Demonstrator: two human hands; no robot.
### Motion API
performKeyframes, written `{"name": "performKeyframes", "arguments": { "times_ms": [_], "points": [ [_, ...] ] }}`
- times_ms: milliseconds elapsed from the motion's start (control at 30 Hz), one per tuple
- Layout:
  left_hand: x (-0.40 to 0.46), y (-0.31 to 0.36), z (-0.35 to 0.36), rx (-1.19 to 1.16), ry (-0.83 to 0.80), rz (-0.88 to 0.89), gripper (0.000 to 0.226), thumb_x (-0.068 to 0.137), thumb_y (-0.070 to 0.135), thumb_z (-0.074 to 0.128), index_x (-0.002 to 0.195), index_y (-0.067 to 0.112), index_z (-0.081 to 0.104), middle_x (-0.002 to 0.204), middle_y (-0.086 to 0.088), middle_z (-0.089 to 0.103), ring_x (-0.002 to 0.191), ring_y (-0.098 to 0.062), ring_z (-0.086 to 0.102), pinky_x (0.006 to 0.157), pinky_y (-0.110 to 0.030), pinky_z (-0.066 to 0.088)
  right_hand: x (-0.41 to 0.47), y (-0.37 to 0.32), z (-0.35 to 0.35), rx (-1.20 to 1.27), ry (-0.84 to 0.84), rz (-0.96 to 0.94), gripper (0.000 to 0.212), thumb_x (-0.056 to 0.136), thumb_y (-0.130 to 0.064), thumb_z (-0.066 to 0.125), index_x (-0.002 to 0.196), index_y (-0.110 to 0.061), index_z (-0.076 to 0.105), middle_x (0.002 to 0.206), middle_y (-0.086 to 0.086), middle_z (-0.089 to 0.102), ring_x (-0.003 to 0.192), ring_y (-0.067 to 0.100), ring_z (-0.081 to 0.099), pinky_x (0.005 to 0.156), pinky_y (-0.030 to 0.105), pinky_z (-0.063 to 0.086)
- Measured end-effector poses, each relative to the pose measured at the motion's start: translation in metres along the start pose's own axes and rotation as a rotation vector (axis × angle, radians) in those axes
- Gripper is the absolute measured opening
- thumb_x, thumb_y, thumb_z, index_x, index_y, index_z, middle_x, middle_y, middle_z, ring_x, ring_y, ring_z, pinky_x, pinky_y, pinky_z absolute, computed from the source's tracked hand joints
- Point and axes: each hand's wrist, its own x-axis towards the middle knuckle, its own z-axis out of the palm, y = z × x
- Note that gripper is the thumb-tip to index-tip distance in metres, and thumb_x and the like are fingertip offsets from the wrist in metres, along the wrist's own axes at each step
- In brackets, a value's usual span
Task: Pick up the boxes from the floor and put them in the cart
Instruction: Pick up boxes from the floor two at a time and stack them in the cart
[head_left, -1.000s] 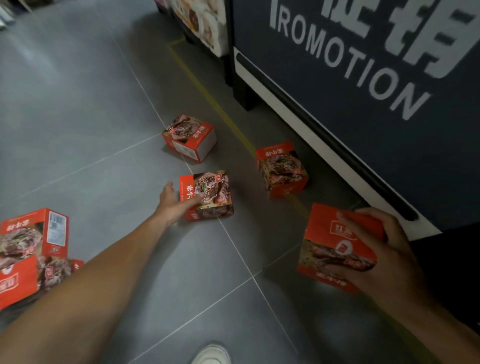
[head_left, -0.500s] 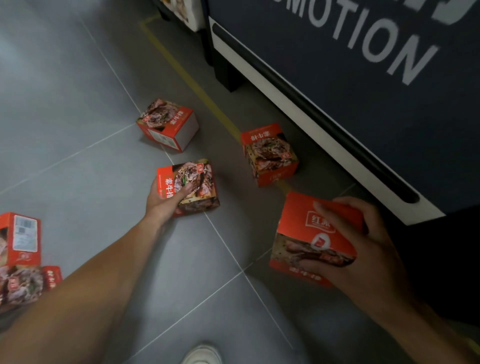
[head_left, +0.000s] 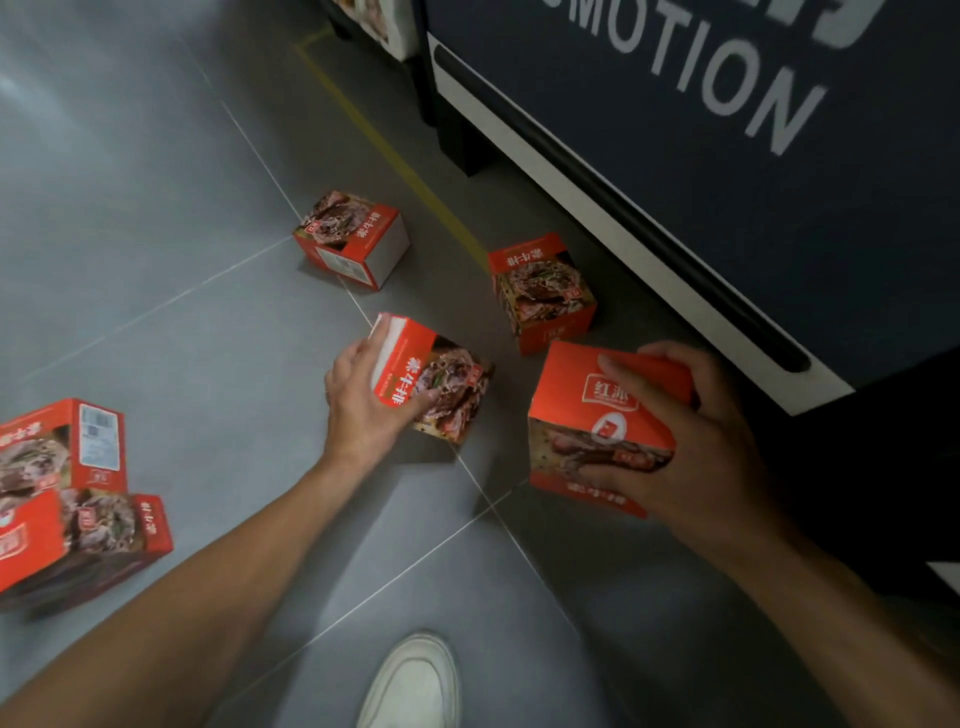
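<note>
Left hand (head_left: 363, 405) now wrapped round the middle box (head_left: 431, 384), tilted up vs flat 1 s ago; right hand (head_left: 691, 447) grips another box (head_left: 597, 431). We've 2 lifted, cart not in view.

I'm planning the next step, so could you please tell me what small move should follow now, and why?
Probably lift the left hand with its tilted red cardboard box clear of the grey tiled floor: the grip looks closed around it, and the right hand already holds another red box. No cart is in view.
</note>
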Motion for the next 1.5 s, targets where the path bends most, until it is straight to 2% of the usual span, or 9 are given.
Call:
{"name": "performKeyframes", "arguments": {
  "times_ms": [167, 300, 400, 567, 867, 1033, 1200, 1333, 1500],
  "points": [
    [-0.015, 0.042, -0.04, 0.225, -0.097, 0.2, 0.101, 0.072, 0.044, 0.086, 0.156, 0.031, 0.031, 0.139, -0.008, 0.041, 0.126, -0.026, 0.033, 0.105, -0.033, 0.029, -0.004, -0.045, -0.013, 0.011, 0.091, 0.065, 0.088, 0.065, -0.057, 0.08, 0.145, -0.037, 0.05, 0.149, -0.007, 0.028, 0.136, 0.014, 0.032, 0.101, 0.024, 0.043],
    [-0.031, 0.089, -0.092, 0.332, -0.191, 0.373, 0.101, 0.069, 0.039, 0.089, 0.154, 0.03, 0.035, 0.14, -0.01, 0.042, 0.124, -0.029, 0.036, 0.104, -0.031, 0.024, -0.036, -0.096, -0.024, 0.021, 0.242, 0.124, 0.077, 0.073, -0.059, 0.079, 0.14, -0.028, 0.059, 0.146, 0.008, 0.039, 0.13, 0.028, 0.045, 0.1, 0.044, 0.05],
    [-0.041, 0.132, -0.147, 0.344, -0.22, 0.431, 0.099, 0.068, 0.035, 0.091, 0.153, 0.027, 0.039, 0.143, -0.011, 0.042, 0.125, -0.03, 0.037, 0.104, -0.034, 0.026, -0.052, -0.14, -0.057, 0.007, 0.175, 0.122, 0.08, 0.072, -0.05, 0.085, 0.143, -0.029, 0.056, 0.149, 0.006, 0.035, 0.133, 0.029, 0.041, 0.1, 0.045, 0.048],
    [-0.058, 0.218, -0.251, 0.362, -0.276, 0.501, 0.105, 0.061, 0.032, 0.094, 0.152, 0.027, 0.041, 0.142, -0.01, 0.042, 0.122, -0.03, 0.038, 0.1, -0.04, 0.031, -0.047, -0.23, -0.164, -0.085, 0.093, 0.098, 0.082, 0.075, -0.057, 0.076, 0.146, -0.023, 0.053, 0.148, 0.014, 0.037, 0.134, 0.032, 0.039, 0.104, 0.038, 0.042],
    [-0.078, 0.447, -0.442, 0.272, -0.214, 0.488, 0.103, 0.058, 0.032, 0.095, 0.149, 0.026, 0.046, 0.144, -0.009, 0.041, 0.121, -0.033, 0.04, 0.104, -0.039, 0.029, -0.05, -0.401, -0.396, -0.071, 0.231, 0.089, 0.076, 0.077, -0.053, 0.081, 0.142, -0.021, 0.057, 0.146, 0.012, 0.038, 0.132, 0.031, 0.042, 0.106, 0.042, 0.045],
    [-0.11, 0.571, -0.516, 0.21, -0.175, 0.601, 0.09, 0.065, 0.057, 0.074, 0.146, 0.028, 0.045, 0.143, -0.011, 0.045, 0.118, -0.036, 0.044, 0.1, -0.044, 0.033, -0.093, -0.468, -0.517, -0.09, 0.334, 0.062, 0.078, 0.074, -0.053, 0.086, 0.141, -0.026, 0.059, 0.145, 0.008, 0.041, 0.132, 0.024, 0.044, 0.108, 0.033, 0.043],
    [-0.133, 0.668, -0.551, 0.141, -0.125, 0.734, 0.086, 0.068, 0.063, 0.064, 0.143, 0.027, 0.048, 0.14, -0.013, 0.048, 0.114, -0.038, 0.046, 0.1, -0.044, 0.034, -0.137, -0.503, -0.609, -0.156, 0.431, 0.083, 0.076, 0.076, -0.055, 0.084, 0.141, -0.026, 0.058, 0.143, 0.009, 0.042, 0.131, 0.024, 0.044, 0.111, 0.031, 0.04],
    [-0.149, 0.713, -0.553, 0.053, -0.194, 0.822, 0.087, 0.067, 0.063, 0.067, 0.145, 0.032, 0.046, 0.142, -0.011, 0.047, 0.116, -0.037, 0.048, 0.098, -0.049, 0.038, -0.177, -0.523, -0.652, -0.218, 0.518, 0.13, 0.073, 0.08, -0.062, 0.076, 0.142, -0.028, 0.057, 0.143, 0.007, 0.042, 0.133, 0.017, 0.039, 0.115, 0.019, 0.028],
    [-0.158, 0.758, -0.541, -0.096, -0.328, 0.975, 0.082, 0.075, 0.069, 0.061, 0.145, 0.029, 0.047, 0.144, -0.011, 0.045, 0.122, -0.036, 0.045, 0.104, -0.05, 0.036, -0.219, -0.539, -0.676, -0.351, 0.594, 0.283, 0.078, 0.078, -0.061, 0.077, 0.146, -0.029, 0.052, 0.147, 0.002, 0.036, 0.137, 0.016, 0.036, 0.112, 0.019, 0.031]
  ]
}}
